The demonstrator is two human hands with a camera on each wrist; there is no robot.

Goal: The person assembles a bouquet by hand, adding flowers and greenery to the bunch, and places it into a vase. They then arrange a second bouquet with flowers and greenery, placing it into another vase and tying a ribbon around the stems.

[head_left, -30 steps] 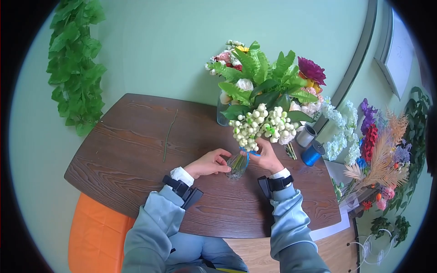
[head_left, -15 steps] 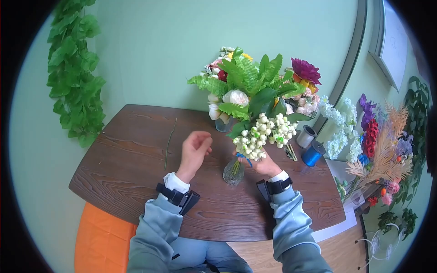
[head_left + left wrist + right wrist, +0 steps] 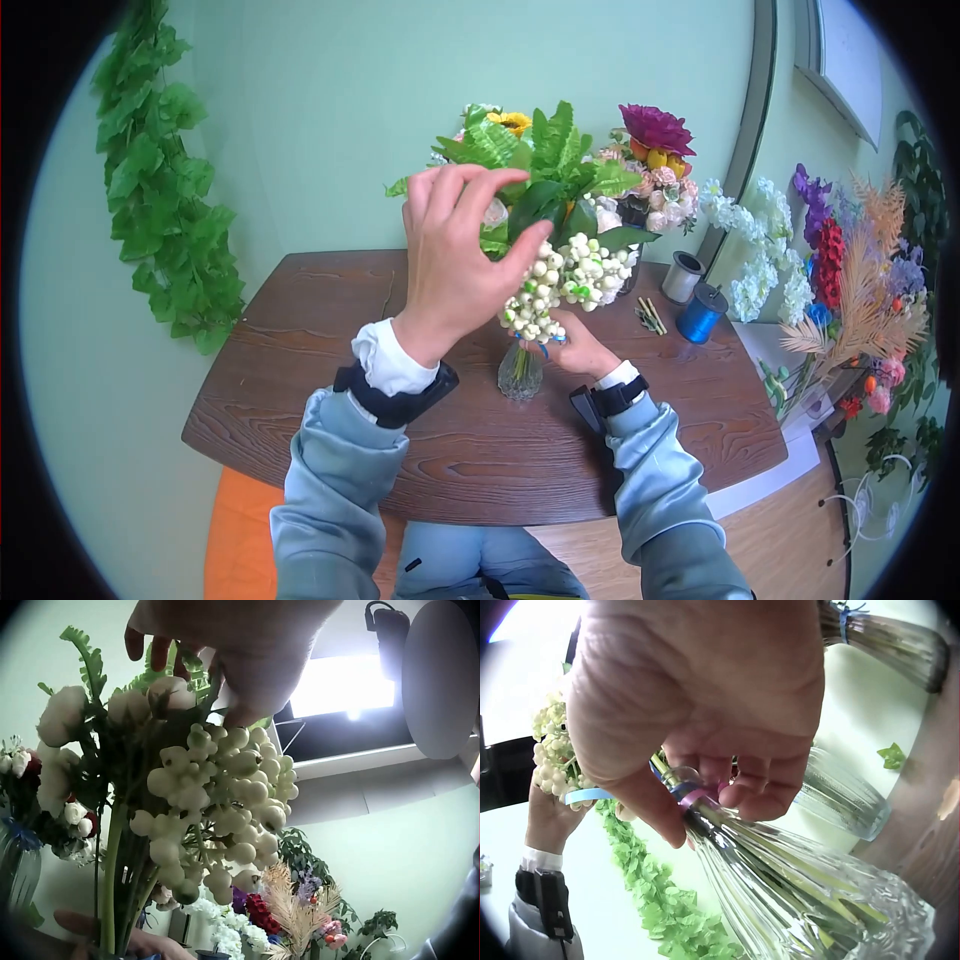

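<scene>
A small clear glass vase (image 3: 520,376) stands on the dark wooden table (image 3: 450,460), holding stems with white berries (image 3: 570,275), broad dark leaves (image 3: 538,205) and other blooms. My right hand (image 3: 582,348) grips its neck, where a blue ribbon (image 3: 589,796) is tied; in the right wrist view, thumb and fingers curl round the neck and the stems (image 3: 750,862) show through the glass. Raised to the upper left of the bouquet is my left hand (image 3: 450,245), fingers spread and bent beside the leaves. In the left wrist view its thumb is right at the top berries (image 3: 232,750).
Right of the vase lie short cut stems (image 3: 650,316), with a silver spool (image 3: 683,278) and a blue spool (image 3: 704,315) beyond. Fuller bouquets with a purple flower (image 3: 656,130) stand behind. More artificial flowers (image 3: 850,300) fill the right; a leaf garland (image 3: 160,180) hangs left.
My left hand has left the vase's base and risen forward to the top of the bouquet. The right hand keeps its grip at the neck. The head view has shifted slightly.
</scene>
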